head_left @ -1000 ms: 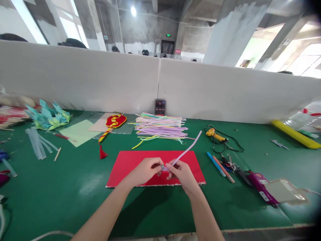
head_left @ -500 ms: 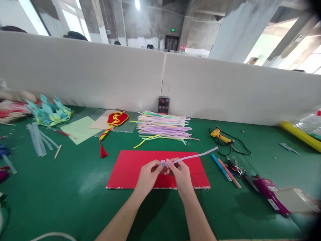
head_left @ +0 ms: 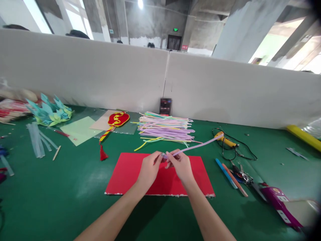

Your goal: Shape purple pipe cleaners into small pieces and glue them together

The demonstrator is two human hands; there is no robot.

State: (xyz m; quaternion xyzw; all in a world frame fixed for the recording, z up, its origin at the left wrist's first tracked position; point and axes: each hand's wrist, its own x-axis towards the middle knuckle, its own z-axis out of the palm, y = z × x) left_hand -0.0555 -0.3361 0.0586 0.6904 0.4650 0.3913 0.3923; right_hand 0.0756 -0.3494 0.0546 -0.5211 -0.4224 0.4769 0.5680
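A lilac pipe cleaner (head_left: 200, 145) is held between my two hands, above a red board (head_left: 127, 172) on the green table. My left hand (head_left: 149, 166) pinches its near end, where a small bunched part shows between the fingertips. Close beside it, my right hand (head_left: 181, 164) grips the same pipe cleaner with thumb and fingers. Its free length slants up to the right, its tip overlapping the yellow glue gun in view. Behind the board lies a pile of pastel pipe cleaners (head_left: 165, 129), lilac, pink, yellow and green.
A red and yellow tasselled fan ornament (head_left: 118, 119), green paper (head_left: 79, 130) and a turquoise folded-paper piece (head_left: 48, 110) lie left. On the right are a yellow glue gun (head_left: 228, 142), two markers (head_left: 226, 173), scissors (head_left: 242, 174) and a purple-handled tool (head_left: 282, 204). A white partition (head_left: 100, 73) stands behind.
Both hands have risen slightly toward the board's far edge with the pipe cleaner, whose free end now reaches farther up and right. The whole view has shifted a little.
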